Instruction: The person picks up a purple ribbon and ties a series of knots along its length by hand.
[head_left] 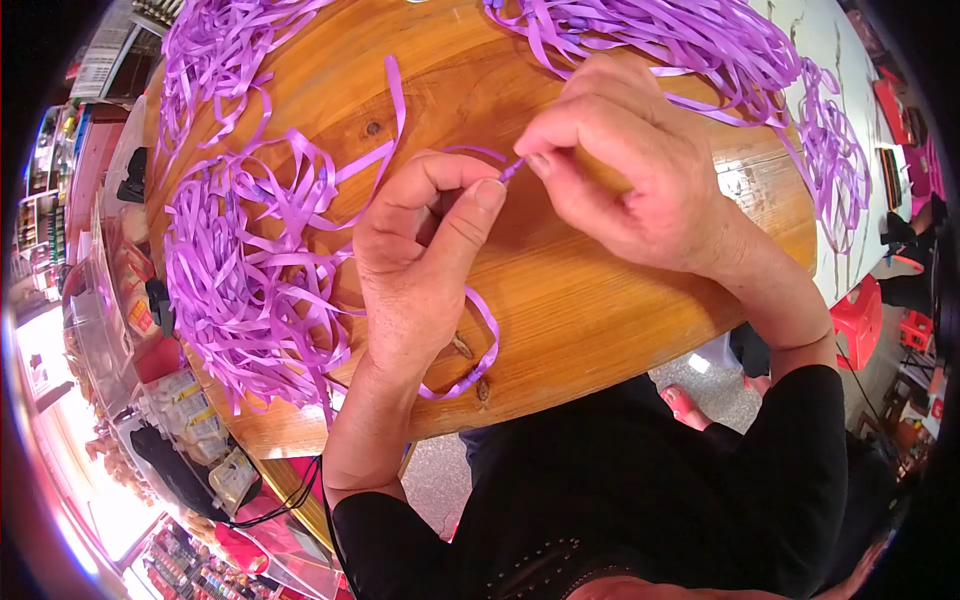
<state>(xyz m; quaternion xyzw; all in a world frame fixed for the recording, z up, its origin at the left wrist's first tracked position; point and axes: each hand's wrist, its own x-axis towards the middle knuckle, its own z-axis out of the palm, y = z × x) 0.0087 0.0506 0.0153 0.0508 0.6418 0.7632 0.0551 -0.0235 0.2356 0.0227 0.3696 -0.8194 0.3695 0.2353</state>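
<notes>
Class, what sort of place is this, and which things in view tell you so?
Probably a small shop that doubles as a workroom: heaps of purple ribbon lie on a wooden table, and rows of small goods stand at the lower left.

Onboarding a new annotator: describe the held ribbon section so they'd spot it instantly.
Find the big wooden table; above it, the left hand and right hand nearly meet. In the narrow gap between them is a short, twisted-looking purple ribbon section, pinched from both sides. It alone bridges the two hands, while the left heap and far heap of purple ribbon lie loose.
</notes>
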